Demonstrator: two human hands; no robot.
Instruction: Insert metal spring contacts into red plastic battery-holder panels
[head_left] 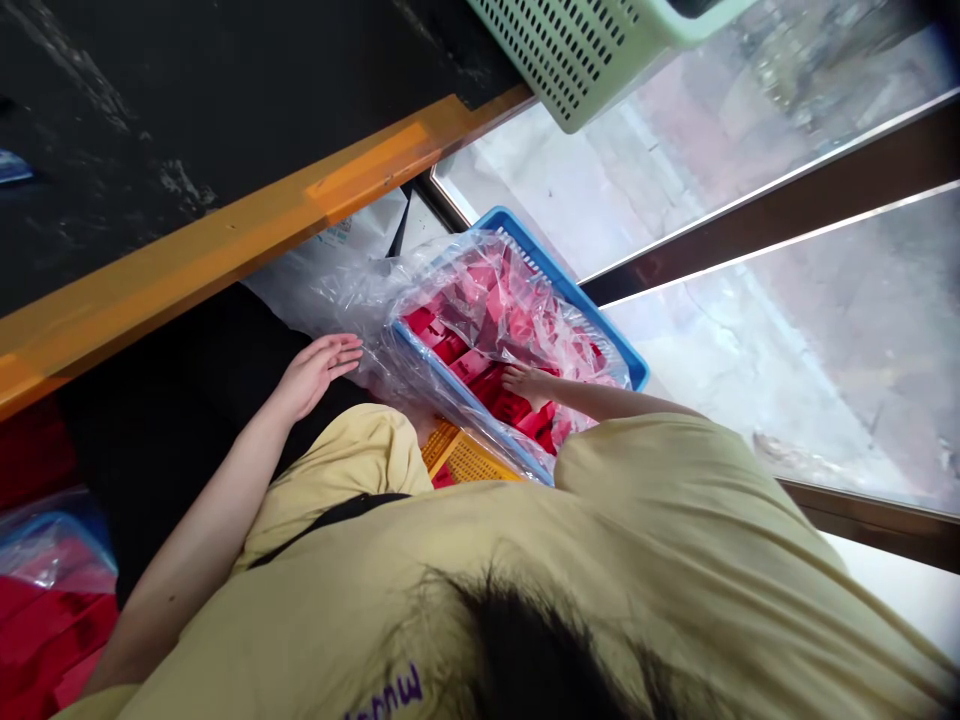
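**Red cartons [480,375] in a blue crate [559,270], right hand [525,382] laid among them**

The cartons are held inside the crate under a clear plastic liner [457,300]. The right hand's fingers are kept together, with no clamp seen. Left of the crate, the left hand [315,375] is held open over dark trousers [180,420], fingers slightly apart. A yellow perforated crate [469,455] is seen just below the blue crate, and a pale green basket [577,50] beyond it.

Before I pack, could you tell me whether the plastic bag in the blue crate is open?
Open: the plastic bag gapes, and the right hand reaches inside to the red boxes.
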